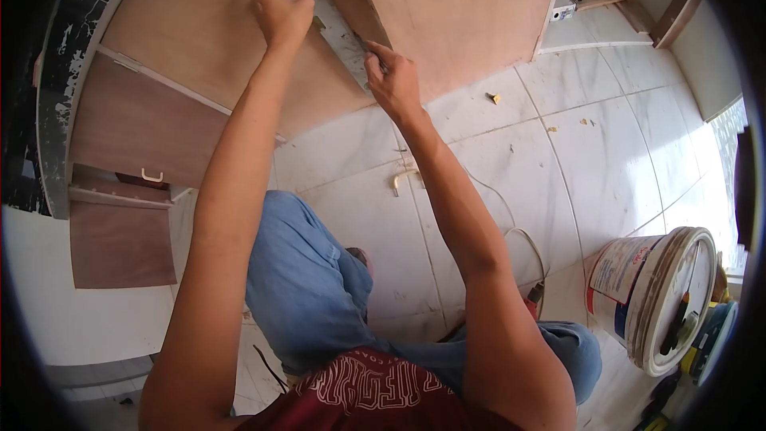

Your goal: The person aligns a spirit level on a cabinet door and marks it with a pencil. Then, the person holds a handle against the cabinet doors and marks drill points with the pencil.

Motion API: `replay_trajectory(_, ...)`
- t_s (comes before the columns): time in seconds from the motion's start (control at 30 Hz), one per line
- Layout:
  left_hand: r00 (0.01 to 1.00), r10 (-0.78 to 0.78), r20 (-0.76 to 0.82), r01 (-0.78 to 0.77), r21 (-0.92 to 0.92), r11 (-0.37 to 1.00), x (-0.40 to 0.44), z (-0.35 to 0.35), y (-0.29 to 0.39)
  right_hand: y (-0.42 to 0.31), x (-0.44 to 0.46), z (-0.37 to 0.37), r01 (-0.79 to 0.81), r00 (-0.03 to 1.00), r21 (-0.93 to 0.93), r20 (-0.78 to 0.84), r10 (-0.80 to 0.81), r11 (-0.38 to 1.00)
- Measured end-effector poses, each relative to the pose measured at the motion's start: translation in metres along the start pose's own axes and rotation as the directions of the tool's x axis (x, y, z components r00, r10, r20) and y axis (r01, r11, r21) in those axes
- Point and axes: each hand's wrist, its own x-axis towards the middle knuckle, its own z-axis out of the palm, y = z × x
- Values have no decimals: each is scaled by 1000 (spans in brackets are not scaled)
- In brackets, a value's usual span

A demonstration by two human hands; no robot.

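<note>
My left hand [281, 6] reaches to the top of the view, thumb and fingers spread around the edge of a pale narrow strip [339, 41] between two wooden panels. Further down that strip, my right hand [391, 80] has its fingers curled, the index finger touching the strip's right edge. Whatever the curled fingers may hold is too small to make out. A light brown panel [187, 40] lies left of the strip, and another large panel [471, 16] stands to its right.
Drawer fronts [152, 124] are at the left. A loose handle [405, 178] and a yellow bit [495, 99] lie on the tiled floor [511, 144]. A cable [523, 235] runs near my right forearm. A lidded bucket [654, 295] stands at the right.
</note>
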Motion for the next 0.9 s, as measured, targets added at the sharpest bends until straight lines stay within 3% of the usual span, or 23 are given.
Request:
replay_trajectory(0.2,996,85,-24,-86,-6,996,5,5,-14,-1,3,4,152,987,-43,-52,-154,987)
replay_trajectory(0.3,997,78,-25,-78,-13,997,6,6,-17,-11,6,2,86,996,-85,-15,-88,993)
replay_trajectory(0.47,999,44,-4,-44,3,999,3,3,-11,-17,13,1,113,994,-134,4,-113,985)
replay_trajectory(0.57,990,125,-71,-123,26,992,7,9,-20,-30,23,-1,118,993,-159,35,-114,980)
replay_trajectory(0.7,997,72,-24,-73,-5,997,4,5,-13,-50,42,-2,175,984,-205,69,-164,963)
replay_trajectory(0.9,995,97,-26,-98,-49,994,7,6,-18,-74,54,1,243,969,-89,-28,-246,966)
